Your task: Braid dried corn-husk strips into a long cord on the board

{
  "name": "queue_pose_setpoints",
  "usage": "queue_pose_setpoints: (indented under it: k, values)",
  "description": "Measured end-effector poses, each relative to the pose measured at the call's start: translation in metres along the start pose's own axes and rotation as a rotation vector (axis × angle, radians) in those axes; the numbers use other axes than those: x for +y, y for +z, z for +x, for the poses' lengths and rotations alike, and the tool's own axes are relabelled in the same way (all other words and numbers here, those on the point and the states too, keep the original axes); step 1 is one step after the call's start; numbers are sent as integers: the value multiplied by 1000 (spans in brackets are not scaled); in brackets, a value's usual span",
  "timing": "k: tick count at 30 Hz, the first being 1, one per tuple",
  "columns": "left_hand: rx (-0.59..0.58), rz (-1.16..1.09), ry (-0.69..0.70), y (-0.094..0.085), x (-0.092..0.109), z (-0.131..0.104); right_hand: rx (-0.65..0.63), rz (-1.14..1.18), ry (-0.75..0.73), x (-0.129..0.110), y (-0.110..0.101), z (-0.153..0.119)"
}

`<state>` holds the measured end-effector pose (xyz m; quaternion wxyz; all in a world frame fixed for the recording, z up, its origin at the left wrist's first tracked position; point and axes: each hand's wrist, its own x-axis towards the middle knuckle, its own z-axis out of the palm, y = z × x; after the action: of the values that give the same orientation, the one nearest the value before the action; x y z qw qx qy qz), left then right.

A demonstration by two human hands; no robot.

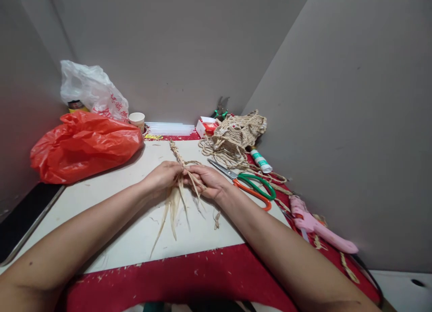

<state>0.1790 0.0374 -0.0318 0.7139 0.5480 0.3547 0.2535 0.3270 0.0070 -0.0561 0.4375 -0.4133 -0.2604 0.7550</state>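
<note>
My left hand (166, 174) and my right hand (206, 180) meet over the middle of the white board. Both are closed on a braid of pale dried husk-like fibre (177, 152). Its plaited part points away from me, beyond the fingers. Loose flat strands (174, 208) fan out below the hands toward me. The fingertips overlap at the joint, so the exact grip is partly hidden. Just right of my right hand lie scissors (232, 173) with one green and one orange handle. A small knotted scrap of fibre (216, 220) rests below that hand.
A heap of twisted cord (238, 136) sits at the back right, near a red-and-white box (206, 126) and green-handled pruners (221, 110). A pink glue gun (320, 228) lies right. An orange plastic bag (86, 145), paper cup (137, 119) and dark tablet-like slab (25, 217) are left.
</note>
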Motion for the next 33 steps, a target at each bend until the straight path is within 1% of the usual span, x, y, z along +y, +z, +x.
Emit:
queue_pose_setpoints:
  k: [1, 2, 5, 7, 12, 16, 20, 22, 25, 29, 33]
  values:
    - [-30, -65, -33, 2, -1, -1, -9, -7, -2, 0, 0, 0]
    - [-35, -95, -53, 4, -2, -2, -21, -16, -5, -1, -1, -1]
    - [-2, -10, -72, 4, 0, -5, -63, -59, -14, -3, -4, -2]
    - [8, 89, -34, 0, 1, -3, -76, -116, -16, -4, -7, -2]
    - [15, 284, 114, -10, -5, 9, -84, -318, -49, -7, -13, -1]
    - [17, 372, 94, -15, -10, 14, -55, -420, -83, -9, -11, -4]
    - [-66, 314, 9, -19, -11, 13, -43, -495, -118, -9, -7, -7]
    - [-113, 249, -66, -20, -9, 11, -57, -524, -130, -9, -6, -8]
    - [-141, 177, -140, -21, -6, 9, -70, -595, -157, -9, -6, -8]
    - [-131, 160, -114, -23, -6, 10, -88, -664, -160, -13, -9, -10]
    - [-116, 147, -101, -24, -5, 10, -59, -696, -169, -19, -16, -13]
